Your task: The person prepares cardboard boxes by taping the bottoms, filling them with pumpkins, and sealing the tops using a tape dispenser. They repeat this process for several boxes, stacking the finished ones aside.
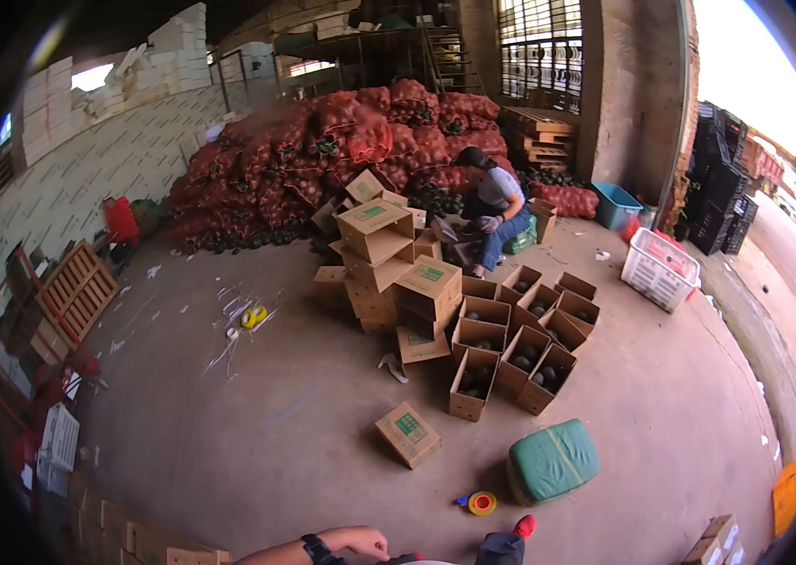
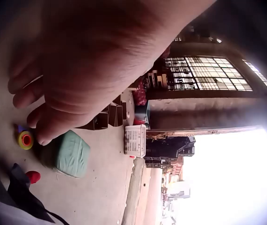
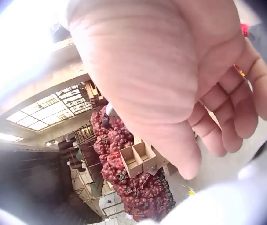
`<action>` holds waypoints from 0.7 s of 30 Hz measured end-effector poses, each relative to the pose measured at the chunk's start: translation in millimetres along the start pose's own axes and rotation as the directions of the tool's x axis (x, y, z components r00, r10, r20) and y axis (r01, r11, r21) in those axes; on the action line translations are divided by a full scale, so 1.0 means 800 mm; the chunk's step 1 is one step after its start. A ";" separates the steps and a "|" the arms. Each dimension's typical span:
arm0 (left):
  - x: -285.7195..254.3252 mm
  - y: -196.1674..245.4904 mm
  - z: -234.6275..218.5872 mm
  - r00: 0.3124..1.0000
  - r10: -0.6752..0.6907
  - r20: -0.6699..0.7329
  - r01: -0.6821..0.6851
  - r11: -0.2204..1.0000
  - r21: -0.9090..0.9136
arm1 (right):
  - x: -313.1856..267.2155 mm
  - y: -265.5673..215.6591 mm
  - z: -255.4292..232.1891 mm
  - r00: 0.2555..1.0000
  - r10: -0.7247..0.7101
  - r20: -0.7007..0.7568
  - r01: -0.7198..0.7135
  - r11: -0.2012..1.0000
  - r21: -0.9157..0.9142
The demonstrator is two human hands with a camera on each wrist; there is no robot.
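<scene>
My left hand [image 1: 360,541], a dark watch on its wrist, hangs low at the bottom of the head view and holds nothing. In the left wrist view its fingers [image 2: 28,96] are loosely bent. My right hand [image 3: 185,79] shows only in the right wrist view, palm in sight, fingers loosely curled around nothing. On the floor ahead lie a green wrapped bundle [image 1: 553,460], a tape dispenser with yellow tape [image 1: 482,503] and a closed carton [image 1: 408,435]. Beyond them stand several open cartons [image 1: 517,363] holding dark round produce.
Empty-looking cartons [image 1: 379,231] are piled mid-floor. Behind rises a heap of red net sacks [image 1: 323,141], where a person [image 1: 497,207] sits bent over. A white crate [image 1: 659,271] stands right, a yellow tape roll [image 1: 253,316] lies left. Cartons [image 1: 125,532] border the lower left.
</scene>
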State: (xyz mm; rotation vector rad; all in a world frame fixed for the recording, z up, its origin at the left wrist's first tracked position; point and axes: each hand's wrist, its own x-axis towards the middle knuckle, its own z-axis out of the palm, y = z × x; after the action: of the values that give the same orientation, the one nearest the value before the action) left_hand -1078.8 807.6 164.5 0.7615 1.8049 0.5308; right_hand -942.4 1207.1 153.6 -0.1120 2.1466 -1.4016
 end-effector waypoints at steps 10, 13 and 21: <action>0.093 0.142 0.089 0.769 -0.471 -0.433 0.015 0.689 -0.725 | 0.097 -0.017 -0.279 0.967 0.175 0.186 -0.185 0.982 0.035; 0.120 0.186 0.060 0.638 -0.593 -0.492 -0.013 0.630 -0.777 | 0.122 -0.020 -0.326 0.953 0.170 0.251 -0.170 0.985 -0.021; 0.118 0.216 0.059 0.456 -0.728 -0.512 -0.123 0.518 -0.846 | 0.146 -0.002 -0.357 0.906 0.257 0.336 -0.215 0.964 -0.157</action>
State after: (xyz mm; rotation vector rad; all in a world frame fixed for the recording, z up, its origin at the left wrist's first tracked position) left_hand -1014.6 995.8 202.7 -0.7392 2.1399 1.5016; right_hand -1182.9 1397.3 189.8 -0.1319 1.8682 -1.0284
